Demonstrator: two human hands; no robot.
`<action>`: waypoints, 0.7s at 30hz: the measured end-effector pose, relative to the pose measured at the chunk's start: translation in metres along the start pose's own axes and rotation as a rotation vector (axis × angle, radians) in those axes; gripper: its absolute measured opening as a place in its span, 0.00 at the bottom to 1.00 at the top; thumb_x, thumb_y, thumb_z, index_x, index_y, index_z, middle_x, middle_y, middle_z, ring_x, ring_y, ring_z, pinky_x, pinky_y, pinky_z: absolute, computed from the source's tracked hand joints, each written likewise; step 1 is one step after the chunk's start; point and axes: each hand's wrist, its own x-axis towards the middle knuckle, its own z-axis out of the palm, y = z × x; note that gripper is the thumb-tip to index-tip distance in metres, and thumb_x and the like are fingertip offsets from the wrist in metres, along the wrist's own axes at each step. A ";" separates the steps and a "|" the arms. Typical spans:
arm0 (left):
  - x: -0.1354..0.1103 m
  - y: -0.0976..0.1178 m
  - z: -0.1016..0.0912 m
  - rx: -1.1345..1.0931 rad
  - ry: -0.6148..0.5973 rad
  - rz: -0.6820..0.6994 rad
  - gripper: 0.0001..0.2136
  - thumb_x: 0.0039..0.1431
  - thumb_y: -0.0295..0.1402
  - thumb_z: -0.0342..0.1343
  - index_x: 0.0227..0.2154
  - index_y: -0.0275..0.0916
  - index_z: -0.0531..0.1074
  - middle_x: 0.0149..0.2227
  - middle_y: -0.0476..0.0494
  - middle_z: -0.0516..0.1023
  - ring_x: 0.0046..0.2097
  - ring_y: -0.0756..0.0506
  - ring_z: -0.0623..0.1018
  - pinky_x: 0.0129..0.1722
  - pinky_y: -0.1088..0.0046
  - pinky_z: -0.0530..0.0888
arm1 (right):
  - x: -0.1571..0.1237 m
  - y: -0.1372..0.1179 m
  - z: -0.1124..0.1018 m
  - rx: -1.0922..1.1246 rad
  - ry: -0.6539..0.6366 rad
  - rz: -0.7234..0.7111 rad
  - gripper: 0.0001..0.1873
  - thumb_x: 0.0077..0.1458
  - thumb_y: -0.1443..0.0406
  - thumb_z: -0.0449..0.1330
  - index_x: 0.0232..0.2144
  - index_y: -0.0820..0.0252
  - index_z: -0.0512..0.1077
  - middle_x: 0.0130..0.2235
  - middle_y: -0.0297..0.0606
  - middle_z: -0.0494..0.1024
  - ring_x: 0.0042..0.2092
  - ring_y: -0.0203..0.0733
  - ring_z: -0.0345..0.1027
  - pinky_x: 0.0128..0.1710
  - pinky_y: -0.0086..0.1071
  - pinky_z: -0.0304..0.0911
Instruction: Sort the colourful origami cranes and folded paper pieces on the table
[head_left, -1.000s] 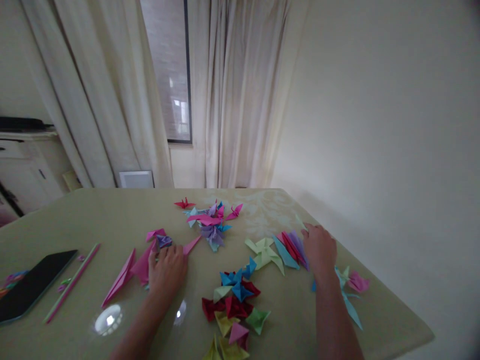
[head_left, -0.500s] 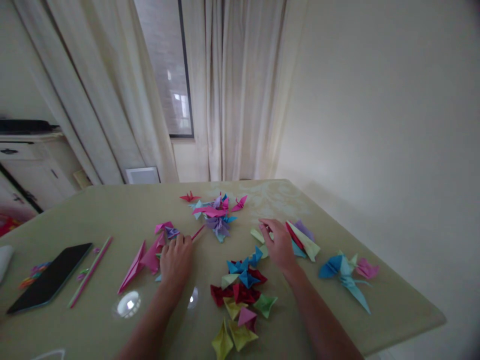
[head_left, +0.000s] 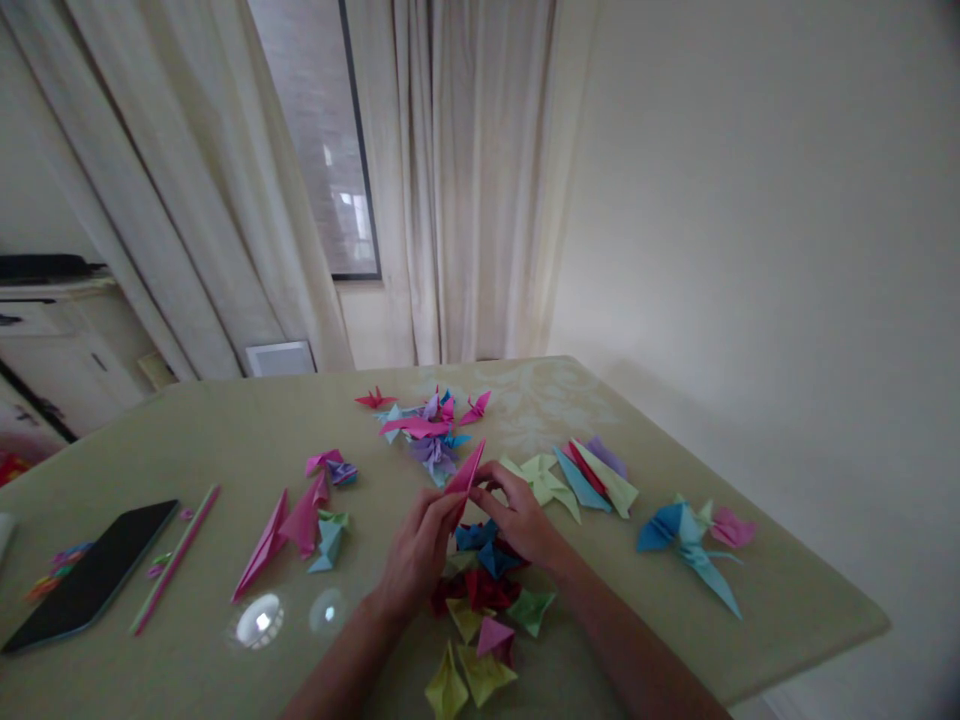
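A pink folded paper piece (head_left: 468,470), narrow and pointed at the top, is held up between my two hands. My left hand (head_left: 420,545) grips its lower left part with fingers and thumb closed. My right hand (head_left: 521,515) pinches at its right edge, fingertips against the paper. Just below the hands lies a cluster of small folded papers, among them a blue one (head_left: 491,558), a dark red one (head_left: 484,592), a green one (head_left: 532,611) and a yellow one (head_left: 486,672). Part of this cluster is hidden by my hands. A pale green star-like paper (head_left: 544,480) is beside my right hand.
Several paper cranes (head_left: 431,430) lie heaped at the back. Folded papers (head_left: 600,478) lie right, with a light-blue crane (head_left: 705,565) farther right. Left are a pink pointed paper (head_left: 262,545), a light-blue folded paper (head_left: 328,545), a pink-green stick (head_left: 176,560) and a black tablet (head_left: 94,575).
My left hand has come right and up from beside the pink papers, carrying the pink piece. My right hand has moved left to meet it, uncovering the pale green star-like paper.
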 end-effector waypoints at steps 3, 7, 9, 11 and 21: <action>-0.002 -0.003 0.004 -0.009 0.044 -0.080 0.13 0.74 0.28 0.45 0.56 0.41 0.70 0.43 0.43 0.76 0.44 0.47 0.79 0.45 0.72 0.78 | 0.002 0.003 0.000 0.153 0.068 0.017 0.12 0.68 0.55 0.59 0.43 0.56 0.74 0.40 0.37 0.81 0.44 0.44 0.76 0.47 0.36 0.70; -0.002 -0.023 0.004 0.118 0.074 -0.285 0.16 0.74 0.31 0.45 0.60 0.40 0.67 0.51 0.37 0.73 0.49 0.43 0.78 0.51 0.63 0.77 | 0.005 0.006 -0.030 -0.143 0.490 -0.040 0.11 0.68 0.57 0.57 0.42 0.56 0.74 0.39 0.40 0.80 0.40 0.45 0.74 0.43 0.36 0.68; 0.000 -0.039 0.005 0.191 0.103 -0.399 0.20 0.72 0.36 0.48 0.63 0.38 0.64 0.56 0.33 0.70 0.54 0.39 0.76 0.53 0.56 0.77 | 0.003 0.007 -0.061 -0.465 0.675 -0.085 0.14 0.70 0.58 0.53 0.45 0.58 0.76 0.42 0.45 0.81 0.43 0.48 0.72 0.47 0.39 0.65; 0.003 -0.055 0.008 0.227 0.124 -0.456 0.24 0.68 0.41 0.53 0.63 0.38 0.63 0.58 0.31 0.69 0.58 0.33 0.74 0.55 0.49 0.75 | -0.002 0.008 -0.097 -0.808 0.773 -0.073 0.17 0.70 0.60 0.51 0.47 0.60 0.79 0.42 0.48 0.80 0.45 0.51 0.70 0.48 0.42 0.61; 0.023 -0.084 0.025 0.241 -0.097 -0.389 0.19 0.65 0.40 0.57 0.57 0.43 0.72 0.59 0.35 0.74 0.64 0.33 0.70 0.64 0.46 0.67 | -0.016 0.034 -0.151 -1.138 0.781 0.153 0.18 0.70 0.61 0.52 0.43 0.62 0.81 0.41 0.48 0.80 0.43 0.51 0.68 0.43 0.39 0.56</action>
